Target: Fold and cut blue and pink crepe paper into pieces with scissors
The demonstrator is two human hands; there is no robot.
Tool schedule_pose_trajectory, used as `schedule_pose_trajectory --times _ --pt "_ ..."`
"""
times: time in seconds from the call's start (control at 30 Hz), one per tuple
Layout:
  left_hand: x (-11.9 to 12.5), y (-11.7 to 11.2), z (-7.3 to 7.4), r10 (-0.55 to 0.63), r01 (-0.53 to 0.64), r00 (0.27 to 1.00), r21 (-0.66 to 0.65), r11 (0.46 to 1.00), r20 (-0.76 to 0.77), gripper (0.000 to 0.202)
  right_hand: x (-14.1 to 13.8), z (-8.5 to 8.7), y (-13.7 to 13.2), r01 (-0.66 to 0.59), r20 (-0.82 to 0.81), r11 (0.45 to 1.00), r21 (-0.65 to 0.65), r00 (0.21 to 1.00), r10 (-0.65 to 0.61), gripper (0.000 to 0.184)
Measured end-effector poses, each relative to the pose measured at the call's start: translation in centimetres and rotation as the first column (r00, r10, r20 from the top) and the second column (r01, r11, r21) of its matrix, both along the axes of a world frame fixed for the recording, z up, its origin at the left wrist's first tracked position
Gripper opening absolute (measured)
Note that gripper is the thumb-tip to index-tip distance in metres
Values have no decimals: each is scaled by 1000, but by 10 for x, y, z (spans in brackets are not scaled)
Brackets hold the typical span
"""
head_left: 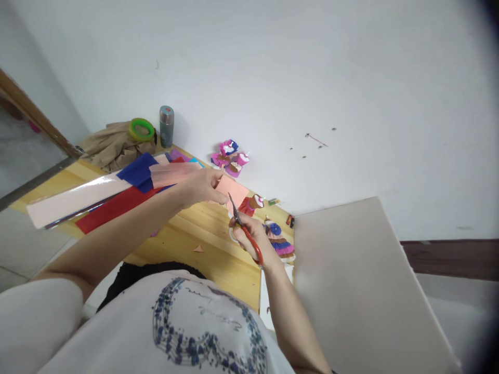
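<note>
My left hand (202, 186) pinches a peach-coloured sheet of paper (235, 188) by its left side, above the wooden table (187, 231). In my right hand (253, 231) is a pair of scissors (251, 241) with red-orange handles. Their blades point up at the sheet's lower edge, close to my left thumb; I cannot tell whether they cut into it. A small red paper dress (247, 206) stands just behind the scissors. To the right of my right hand lies a ruffled dress (278, 241) in blue, brown and purple. A peach scrap (198, 249) rests on the table below my hands.
Blue, red and pale pink paper sheets (105, 195) spread over the table's left side. Behind them are a tan cloth (113, 148), a green tape roll (141, 129) and a flask (167, 127). Small paper dresses (230, 156) stand by the wall. A grey panel (351, 280) borders the right.
</note>
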State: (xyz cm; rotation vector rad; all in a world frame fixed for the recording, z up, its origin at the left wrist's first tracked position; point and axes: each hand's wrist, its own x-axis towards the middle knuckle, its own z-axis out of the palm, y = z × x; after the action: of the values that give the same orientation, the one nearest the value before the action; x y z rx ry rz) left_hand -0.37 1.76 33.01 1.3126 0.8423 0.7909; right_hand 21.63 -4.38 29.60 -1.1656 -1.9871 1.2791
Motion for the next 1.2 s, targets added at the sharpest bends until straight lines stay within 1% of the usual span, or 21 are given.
schedule_pose_trajectory --times 0.17,0.37,0.47,0.7,1.03,1.2 --pt "-1 0 2 8 -9 999 -24 1000 -37 17 0 -3 1 15 -12 1000 12 1000 -15 35" --pt "-2 2 1 -33 32 999 -33 999 -30 20 0 -5 2 4 -10 999 41 1000 -4 35" --pt "-2 2 1 -16 15 999 -28 999 -46 19 1 -5 2 0 -8 999 50 1000 0 34" --pt "-2 2 0 -37 36 999 -24 999 -13 17 3 -6 3 -16 -19 999 50 1000 17 35" --pt "-4 1 4 -65 65 998 -27 998 -20 14 3 -5 2 -13 18 999 51 1000 12 37" --pt "-4 2 3 -70 69 997 -15 997 -31 14 2 -2 3 -7 42 999 47 999 6 39"
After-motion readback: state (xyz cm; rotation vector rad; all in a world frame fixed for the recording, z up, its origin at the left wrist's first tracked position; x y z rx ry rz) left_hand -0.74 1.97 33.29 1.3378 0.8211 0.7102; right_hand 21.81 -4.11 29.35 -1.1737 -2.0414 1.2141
